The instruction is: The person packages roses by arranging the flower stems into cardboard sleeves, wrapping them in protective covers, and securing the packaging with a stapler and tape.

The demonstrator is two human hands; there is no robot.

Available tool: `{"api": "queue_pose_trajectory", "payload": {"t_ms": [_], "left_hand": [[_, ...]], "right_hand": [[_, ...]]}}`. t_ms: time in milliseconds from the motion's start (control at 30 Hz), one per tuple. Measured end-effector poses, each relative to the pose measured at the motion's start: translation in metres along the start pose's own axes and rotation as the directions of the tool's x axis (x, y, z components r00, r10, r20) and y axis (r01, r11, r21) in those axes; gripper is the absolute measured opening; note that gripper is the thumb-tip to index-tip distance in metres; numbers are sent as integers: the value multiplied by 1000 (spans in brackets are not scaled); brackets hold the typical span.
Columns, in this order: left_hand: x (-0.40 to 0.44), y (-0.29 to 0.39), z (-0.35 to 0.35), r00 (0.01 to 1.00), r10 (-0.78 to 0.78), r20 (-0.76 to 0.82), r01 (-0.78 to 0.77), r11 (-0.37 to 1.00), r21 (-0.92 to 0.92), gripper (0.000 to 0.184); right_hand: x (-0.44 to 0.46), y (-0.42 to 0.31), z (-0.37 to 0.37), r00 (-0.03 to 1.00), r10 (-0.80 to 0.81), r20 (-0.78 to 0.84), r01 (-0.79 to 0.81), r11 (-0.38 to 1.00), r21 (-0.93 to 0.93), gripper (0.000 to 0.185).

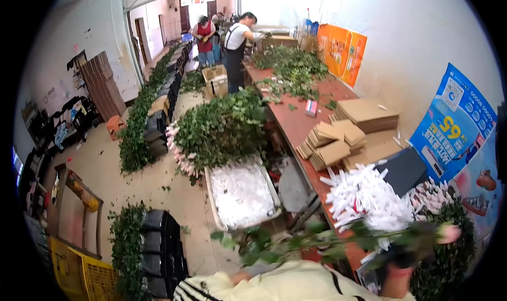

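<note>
A leafy rose stem with a pale pink bloom (449, 233) stretches sideways across the front, its leaves (259, 246) blurred at the left end. My right hand (400, 258), in a dark covering with a red band at the wrist, is closed around the stem near the bloom. At the lower middle, my left hand (260, 268) shows only as a greyish gloved patch beside the cream sleeve; its fingers are hidden. Just beyond my right hand lies a heap of narrow white sleeves (369, 198). Bundled pink roses (433, 198) stand at the right.
Cardboard pieces (332, 142) and a small box (311, 108) lie on the red table (288, 119). A white-lined tub (243, 195) stands left of it, with piled roses (222, 127) behind. Black buckets (161, 248) line the floor. Two people (237, 48) (204, 40) work farther back.
</note>
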State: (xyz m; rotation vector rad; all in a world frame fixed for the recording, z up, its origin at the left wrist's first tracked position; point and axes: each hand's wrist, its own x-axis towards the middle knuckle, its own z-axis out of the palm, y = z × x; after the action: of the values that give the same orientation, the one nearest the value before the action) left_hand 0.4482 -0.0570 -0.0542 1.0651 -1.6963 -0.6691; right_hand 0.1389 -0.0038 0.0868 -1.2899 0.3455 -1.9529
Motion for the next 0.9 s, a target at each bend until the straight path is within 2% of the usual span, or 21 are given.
{"api": "queue_pose_trajectory", "payload": {"t_ms": [67, 100, 133, 167, 200, 267, 333, 467, 500, 567, 600, 633, 667, 700, 733, 767, 800, 833, 867, 900], "left_hand": [[-17, -23, -34, 992, -106, 64, 106, 994, -3, 87], [-22, -32, -50, 983, -158, 94, 159, 987, -3, 88], [-25, -42, -63, 974, -193, 118, 194, 981, 4, 89], [-23, -50, -74, 965, -216, 151, 216, 976, 14, 90], [-17, -53, -82, 958, -220, 185, 220, 975, 22, 91], [0, -57, -94, 946, -182, 269, 178, 983, 40, 93], [14, -59, -102, 935, -92, 341, 91, 996, 21, 95], [41, -76, -96, 870, 133, 475, -96, 990, -102, 100], [43, -66, -94, 826, 177, 535, -126, 983, -130, 102], [55, -8, -82, 648, 210, 733, -179, 976, -121, 106], [48, 0, -78, 624, 301, 721, -205, 953, -221, 99], [47, 1, -78, 574, 327, 750, -222, 945, -242, 99], [41, 4, -76, 488, 399, 776, -316, 910, -269, 94], [82, -10, -20, 372, 427, 824, -367, 883, -292, 90], [81, -19, -14, 334, 473, 815, -386, 858, -340, 82], [71, -15, -7, 303, 515, 802, -355, 842, -406, 72], [68, -10, 0, 251, 503, 827, -292, 854, -430, 65], [65, -3, 7, 206, 497, 843, -233, 862, -451, 58], [65, 5, 14, 113, 469, 876, -273, 862, -426, 56], [61, 8, 21, 89, 447, 890, -192, 885, -425, 53]], "right_hand": [[-36, 64, 14, 974, 226, -23, -210, 935, 286, 23], [-56, 94, 27, 916, 371, -150, -302, 887, 349, 21], [-76, 114, 36, 934, 331, -137, -358, 847, -394, 21], [-101, 132, 37, 913, 388, -128, -365, 632, -683, 21], [-124, 150, 38, 888, 444, -120, -293, 347, -891, 20], [-190, 182, 51, 835, 476, -277, -468, 348, -812, 20], [-184, 192, 82, 759, 583, -289, -612, 491, -620, 8], [-140, 184, 126, 860, 309, -407, -507, 612, -607, 38], [-169, 217, 135, 827, 282, -486, -562, 428, -708, 47], [-174, 233, 141, 901, 192, -389, -423, 582, -695, 56], [-184, 233, 154, 902, 146, -406, -411, 580, -703, 57], [-190, 233, 165, 903, 108, -415, -398, 571, -718, 57], [-201, 231, 173, 904, 24, -428, -372, 538, -756, 57], [-176, 243, 127, 857, 7, -515, -437, 541, -719, 57], [-178, 235, 129, 828, -26, -561, -453, 560, -694, 50], [-182, 220, 130, 799, -58, -599, -460, 581, -671, 43], [-174, 193, 126, 767, 161, -621, -565, 628, -535, 30], [-172, 181, 130, 762, 108, -638, -504, 717, -481, 24], [-179, 185, 132, 740, 21, -672, -509, 670, -540, 25], [-186, 186, 136, 716, -68, -695, -519, 614, -595, 26]]}}
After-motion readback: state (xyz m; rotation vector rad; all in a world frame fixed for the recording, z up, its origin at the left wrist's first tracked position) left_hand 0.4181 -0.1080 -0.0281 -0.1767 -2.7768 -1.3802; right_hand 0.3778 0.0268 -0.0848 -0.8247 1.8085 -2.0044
